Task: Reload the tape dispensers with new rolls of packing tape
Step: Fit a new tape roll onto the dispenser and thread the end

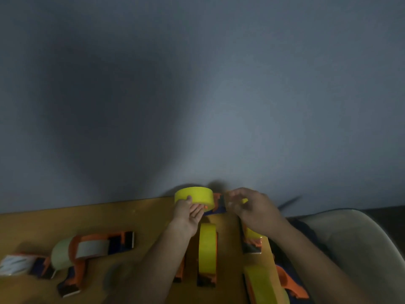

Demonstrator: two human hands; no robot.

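Note:
A yellow tape roll (195, 197) sits on an orange and blue dispenser (215, 206) at the table's far edge. My left hand (189, 212) holds the roll's near side, thumb on its wall and fingers under it. My right hand (249, 208) is to the right of the dispenser and pinches a yellow tape end (244, 201) between thumb and fingers. The view is dim and blurred, so the dispenser's front part is hard to make out.
On the wooden table (109, 218) lie more dispensers: one with yellow tape (207, 255) in the middle, two yellow ones (252, 240) (265, 284) at the right, clear-tape ones (92, 246) (19, 264) at the left. A pale chair (350, 244) stands right. A grey wall rises behind.

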